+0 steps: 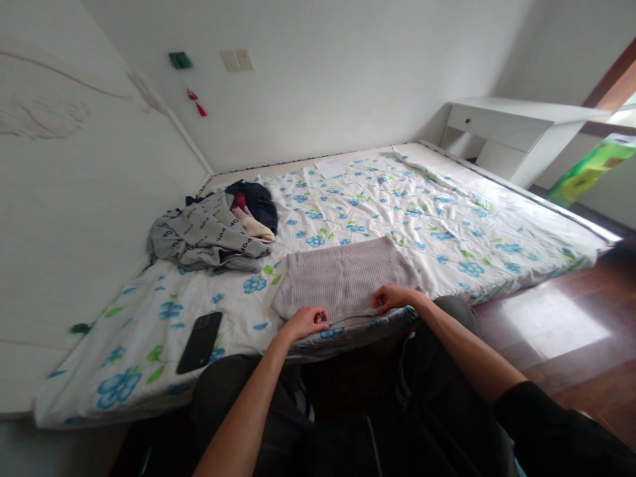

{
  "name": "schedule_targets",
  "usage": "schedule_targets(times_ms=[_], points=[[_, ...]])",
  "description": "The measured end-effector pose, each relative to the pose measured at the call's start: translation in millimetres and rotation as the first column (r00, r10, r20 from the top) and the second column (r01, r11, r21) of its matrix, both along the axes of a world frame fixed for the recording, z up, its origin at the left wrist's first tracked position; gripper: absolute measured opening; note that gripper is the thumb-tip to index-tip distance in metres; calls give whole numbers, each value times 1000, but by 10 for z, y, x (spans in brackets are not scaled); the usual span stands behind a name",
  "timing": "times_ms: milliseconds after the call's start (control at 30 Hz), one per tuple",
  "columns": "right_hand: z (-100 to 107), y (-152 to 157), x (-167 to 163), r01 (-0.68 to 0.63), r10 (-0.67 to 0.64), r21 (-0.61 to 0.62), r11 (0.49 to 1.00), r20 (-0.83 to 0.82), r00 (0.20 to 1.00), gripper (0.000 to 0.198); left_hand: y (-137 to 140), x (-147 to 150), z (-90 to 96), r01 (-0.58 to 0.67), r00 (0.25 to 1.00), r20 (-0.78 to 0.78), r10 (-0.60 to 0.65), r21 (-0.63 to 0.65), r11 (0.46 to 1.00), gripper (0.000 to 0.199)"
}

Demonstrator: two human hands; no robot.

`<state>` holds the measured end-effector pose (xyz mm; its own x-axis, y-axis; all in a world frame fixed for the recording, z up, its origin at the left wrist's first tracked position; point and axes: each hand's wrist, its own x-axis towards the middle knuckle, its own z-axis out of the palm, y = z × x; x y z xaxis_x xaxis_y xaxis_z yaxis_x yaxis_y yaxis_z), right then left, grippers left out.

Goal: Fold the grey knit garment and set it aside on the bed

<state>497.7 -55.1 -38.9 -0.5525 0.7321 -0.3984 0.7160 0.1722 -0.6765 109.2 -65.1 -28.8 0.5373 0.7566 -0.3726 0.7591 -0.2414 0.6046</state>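
At the near edge of the bed point(447, 218), the left hand point(305, 322) and right hand point(392, 298) each pinch the near hem of the striped grey garment point(342, 278) with curled fingers. Folded flat, the garment lies with its long axis running left to right, its hem facing the person. A black phone point(200, 342) lies to its left.

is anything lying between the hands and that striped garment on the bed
Nothing visible does. The left hand and the right hand both already pinch the near edge of the striped garment. The phone and the clothes pile lie off to the left, apart from it.
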Motion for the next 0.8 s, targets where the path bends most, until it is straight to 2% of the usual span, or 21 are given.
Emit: schedule_targets(times_ms=[67, 200, 400, 567, 700, 733, 800], points=[[14, 20, 48, 11, -12, -39, 999, -31, 999, 28, 11, -6, 23, -1, 1000, 12, 1, -1, 1000, 38], [17, 30, 142, 31, -34, -85, 996, -42, 999, 31, 18, -24, 64, 2, 999, 50, 0, -37, 999, 44], [-3, 31, 148, -16, 15, -141, 990, -6, 1000, 36, -6, 0, -43, 49, 999, 11, -49, -96, 994, 44], [-21, 64, 55, 82, -74, -69, 994, 113, 991, 41, 18, 5, -48, 64, 998, 15, -63, -102, 993, 46], [-67, 101, -73, 114, -109, -9, 993, 232, 967, 29, 139, -83, 24, 111, 994, 24, -109, -163, 980, 42], [-74, 114, -105, 111, -105, -11, 994, 248, 963, 28, 190, -107, 41, 104, 995, 7, -104, -145, 984, 41], [-79, 148, -165, 99, -90, -20, 995, 272, 958, 27, 316, -144, 68, 42, 998, -48, -42, -14, 999, 35]])
